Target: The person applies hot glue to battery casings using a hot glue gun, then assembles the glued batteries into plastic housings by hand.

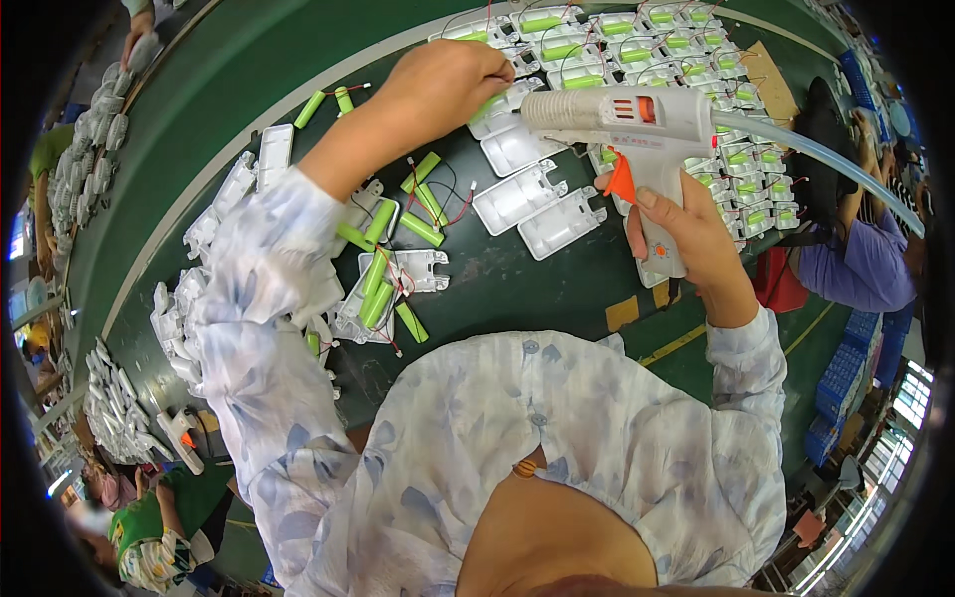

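At upper centre, the left hand point(450, 85) bunches its fingers over a green cell point(485, 109); whether they pinch it cannot be told. The right hand point(691, 234), farther from the cell, wraps a glue gun point(652, 137), its barrel point(572, 110) nearly level, pointing left toward the cell.

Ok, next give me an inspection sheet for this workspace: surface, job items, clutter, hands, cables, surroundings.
Surface: dark green workbench.
Job items: white plastic housings, many in rows holding green cylindrical batteries; white glue gun with orange trigger, translucent glue stick at its rear.
Clutter: loose batteries among housings left of centre.
Hands: left hand at a battery, grip unclear; right hand holds the glue gun's handle.
Cables: thin red and black wires on batteries.
Surroundings: co-workers; blue crates at right.
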`<move>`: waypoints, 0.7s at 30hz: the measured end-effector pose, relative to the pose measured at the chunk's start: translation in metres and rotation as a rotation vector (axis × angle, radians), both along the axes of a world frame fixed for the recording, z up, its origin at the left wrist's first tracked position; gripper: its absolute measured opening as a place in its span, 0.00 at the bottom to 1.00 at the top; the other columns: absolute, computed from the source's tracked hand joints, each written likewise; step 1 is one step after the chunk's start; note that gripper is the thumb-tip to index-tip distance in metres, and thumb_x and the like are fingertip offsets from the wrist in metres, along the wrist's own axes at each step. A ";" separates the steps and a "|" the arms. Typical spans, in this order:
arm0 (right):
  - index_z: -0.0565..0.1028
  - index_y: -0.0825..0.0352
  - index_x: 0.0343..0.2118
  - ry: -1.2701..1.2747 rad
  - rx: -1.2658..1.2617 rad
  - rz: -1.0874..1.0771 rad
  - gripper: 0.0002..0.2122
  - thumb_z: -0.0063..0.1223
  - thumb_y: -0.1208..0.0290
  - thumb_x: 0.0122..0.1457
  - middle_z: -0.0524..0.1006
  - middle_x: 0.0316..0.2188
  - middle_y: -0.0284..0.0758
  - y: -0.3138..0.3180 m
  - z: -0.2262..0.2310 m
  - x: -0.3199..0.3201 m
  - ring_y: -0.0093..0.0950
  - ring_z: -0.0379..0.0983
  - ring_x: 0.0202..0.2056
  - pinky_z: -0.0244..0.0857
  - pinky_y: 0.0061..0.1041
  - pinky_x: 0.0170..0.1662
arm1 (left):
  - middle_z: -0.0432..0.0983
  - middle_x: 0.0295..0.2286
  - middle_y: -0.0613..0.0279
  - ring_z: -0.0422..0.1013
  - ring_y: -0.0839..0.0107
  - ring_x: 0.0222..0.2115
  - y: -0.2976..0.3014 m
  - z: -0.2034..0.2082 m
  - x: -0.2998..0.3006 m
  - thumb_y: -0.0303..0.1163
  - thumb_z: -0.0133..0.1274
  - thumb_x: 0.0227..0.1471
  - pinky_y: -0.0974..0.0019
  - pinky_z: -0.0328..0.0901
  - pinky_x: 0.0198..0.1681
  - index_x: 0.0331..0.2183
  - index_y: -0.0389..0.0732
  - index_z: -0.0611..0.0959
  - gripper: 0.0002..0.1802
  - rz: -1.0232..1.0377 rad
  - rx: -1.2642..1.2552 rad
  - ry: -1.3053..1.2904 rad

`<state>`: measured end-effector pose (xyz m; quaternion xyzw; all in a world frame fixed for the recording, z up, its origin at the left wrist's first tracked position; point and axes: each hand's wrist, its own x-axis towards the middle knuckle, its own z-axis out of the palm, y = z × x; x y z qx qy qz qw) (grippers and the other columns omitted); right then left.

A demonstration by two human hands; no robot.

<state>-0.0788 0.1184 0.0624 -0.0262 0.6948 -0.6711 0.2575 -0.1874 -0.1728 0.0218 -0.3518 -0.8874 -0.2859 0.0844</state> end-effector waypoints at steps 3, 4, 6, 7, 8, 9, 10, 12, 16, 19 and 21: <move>0.66 0.73 0.53 -0.002 -0.001 0.021 0.21 0.49 0.62 0.63 0.76 0.47 0.41 0.007 0.001 0.004 0.21 0.69 0.18 0.64 0.18 0.22 | 0.75 0.26 0.57 0.72 0.55 0.29 0.014 -0.011 -0.005 0.32 0.58 0.49 0.57 0.67 0.32 0.30 0.38 0.83 0.07 -0.047 -0.013 0.064; 0.67 0.73 0.52 -0.013 -0.012 0.009 0.21 0.50 0.61 0.63 0.77 0.44 0.40 0.007 0.003 0.006 0.21 0.69 0.19 0.63 0.19 0.22 | 0.73 0.27 0.59 0.72 0.57 0.31 0.016 -0.015 -0.006 0.32 0.59 0.48 0.58 0.67 0.33 0.29 0.39 0.83 0.06 -0.055 -0.033 0.092; 0.68 0.73 0.51 -0.025 -0.025 -0.006 0.21 0.52 0.61 0.62 0.78 0.42 0.38 0.009 0.005 0.008 0.21 0.70 0.20 0.63 0.19 0.21 | 0.73 0.28 0.60 0.71 0.59 0.33 0.019 -0.021 -0.005 0.32 0.60 0.48 0.59 0.67 0.34 0.29 0.41 0.84 0.06 -0.042 -0.054 0.111; 0.68 0.72 0.51 -0.020 -0.002 -0.002 0.22 0.52 0.60 0.62 0.79 0.38 0.38 0.010 0.006 0.009 0.20 0.70 0.19 0.62 0.19 0.21 | 0.72 0.28 0.62 0.71 0.61 0.35 0.021 -0.023 -0.004 0.33 0.60 0.47 0.59 0.67 0.35 0.29 0.43 0.85 0.06 -0.025 -0.074 0.131; 0.68 0.72 0.51 -0.016 0.021 0.002 0.22 0.52 0.59 0.62 0.79 0.33 0.37 0.010 0.005 0.009 0.20 0.70 0.19 0.62 0.19 0.21 | 0.72 0.28 0.62 0.71 0.61 0.35 0.022 -0.024 -0.004 0.33 0.60 0.47 0.59 0.67 0.35 0.29 0.43 0.85 0.06 -0.027 -0.077 0.129; 0.68 0.72 0.51 -0.017 0.020 -0.001 0.22 0.52 0.59 0.62 0.79 0.33 0.37 0.012 0.005 0.009 0.20 0.70 0.19 0.62 0.19 0.21 | 0.72 0.28 0.63 0.71 0.62 0.35 0.024 -0.025 -0.003 0.33 0.60 0.47 0.60 0.67 0.35 0.30 0.43 0.85 0.06 -0.008 -0.097 0.152; 0.69 0.71 0.50 -0.015 0.025 0.012 0.21 0.52 0.59 0.62 0.78 0.28 0.36 0.014 0.004 0.009 0.20 0.70 0.18 0.62 0.19 0.21 | 0.72 0.28 0.64 0.71 0.63 0.35 0.025 -0.025 -0.002 0.34 0.60 0.47 0.60 0.67 0.35 0.30 0.44 0.86 0.06 0.011 -0.117 0.174; 0.69 0.71 0.50 -0.012 0.029 0.026 0.21 0.52 0.59 0.63 0.76 0.23 0.34 0.014 0.003 0.010 0.19 0.69 0.18 0.61 0.19 0.20 | 0.72 0.28 0.64 0.70 0.63 0.35 0.026 -0.025 -0.002 0.34 0.60 0.47 0.60 0.67 0.35 0.30 0.45 0.86 0.06 0.017 -0.132 0.181; 0.70 0.69 0.47 -0.019 0.021 -0.029 0.18 0.52 0.59 0.63 0.73 0.18 0.32 0.009 0.002 0.011 0.19 0.68 0.17 0.59 0.18 0.20 | 0.73 0.28 0.62 0.71 0.62 0.34 0.021 -0.019 -0.001 0.33 0.60 0.48 0.60 0.67 0.35 0.31 0.43 0.85 0.06 0.008 -0.103 0.196; 0.70 0.68 0.46 -0.017 0.017 -0.041 0.16 0.51 0.60 0.63 0.73 0.19 0.31 0.011 0.002 0.010 0.18 0.67 0.17 0.58 0.18 0.20 | 0.74 0.30 0.59 0.72 0.60 0.33 0.001 0.003 0.006 0.32 0.58 0.49 0.61 0.66 0.36 0.31 0.39 0.83 0.07 0.025 0.016 0.049; 0.70 0.68 0.45 -0.021 0.023 -0.041 0.16 0.51 0.60 0.63 0.72 0.19 0.31 0.011 0.001 0.009 0.18 0.67 0.17 0.58 0.18 0.19 | 0.76 0.28 0.55 0.73 0.55 0.29 -0.021 0.026 0.021 0.33 0.56 0.50 0.58 0.67 0.34 0.30 0.38 0.82 0.08 0.080 -0.060 -0.164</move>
